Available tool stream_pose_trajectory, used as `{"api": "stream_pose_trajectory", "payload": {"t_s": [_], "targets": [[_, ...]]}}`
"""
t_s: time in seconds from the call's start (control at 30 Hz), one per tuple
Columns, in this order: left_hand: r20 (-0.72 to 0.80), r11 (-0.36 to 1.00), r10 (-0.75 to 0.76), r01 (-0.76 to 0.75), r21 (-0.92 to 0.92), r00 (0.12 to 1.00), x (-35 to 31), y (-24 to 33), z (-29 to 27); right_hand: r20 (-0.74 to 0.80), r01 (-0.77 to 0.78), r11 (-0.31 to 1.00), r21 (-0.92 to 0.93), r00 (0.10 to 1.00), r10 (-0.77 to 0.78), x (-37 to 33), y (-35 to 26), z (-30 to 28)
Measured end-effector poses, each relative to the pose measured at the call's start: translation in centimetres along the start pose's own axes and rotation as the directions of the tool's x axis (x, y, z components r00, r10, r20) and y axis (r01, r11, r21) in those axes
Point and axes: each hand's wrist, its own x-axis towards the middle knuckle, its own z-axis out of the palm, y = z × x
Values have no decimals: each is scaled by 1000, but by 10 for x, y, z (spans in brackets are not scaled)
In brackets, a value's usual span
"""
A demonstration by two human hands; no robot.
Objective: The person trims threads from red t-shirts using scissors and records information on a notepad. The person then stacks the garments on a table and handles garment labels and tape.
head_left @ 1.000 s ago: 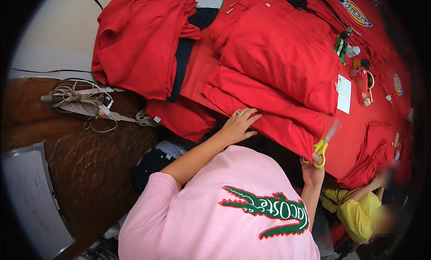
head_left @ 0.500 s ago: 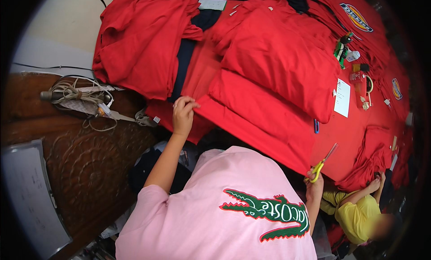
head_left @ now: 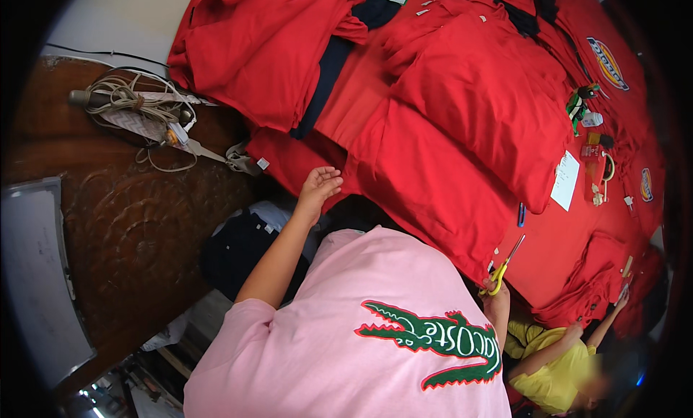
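Observation:
A red fabric piece [head_left: 426, 180] lies over the near part of the table, its near edge hanging towards me. Just off the left corner of this fabric, my left hand [head_left: 321, 185] is open, its fingers loosely bent and holding no cloth. In my right hand [head_left: 497, 302] is a pair of scissors [head_left: 498, 275] with yellow handles, the blades pointing up and away from me. That hand is at the fabric's right corner; whether its fingers also pinch the cloth cannot be made out.
Heaped red garments [head_left: 476, 93] cover the table, with another pile [head_left: 260, 50] farther left. On the right are a white paper slip [head_left: 565, 181], a blue cutter [head_left: 521, 214] and small bottles [head_left: 592, 120]. A co-worker in yellow [head_left: 552, 367] handles red cloth. Coiled cables [head_left: 137, 100] lie on carved wood.
My left hand has let go of the fabric's left edge, which now hangs looser. The scissors remain in my right hand. The view has shifted, and the co-worker's arms have moved.

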Motion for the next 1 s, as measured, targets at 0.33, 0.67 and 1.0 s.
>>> {"api": "stream_pose_trajectory", "payload": {"t_s": [0.33,0.67,1.0], "targets": [[79,640,327,-282,715,942,67,-84,-24,-89,379,735,-562,856,-509,43,-29,5],[233,975,-34,-19,220,972,-58,41,47,-503,319,670,-671,469,-726,167,-77,32],[477,988,150,-110,-111,866,-81,126,148,-509,459,718,-523,508,-695,175,-52,-59]]}}
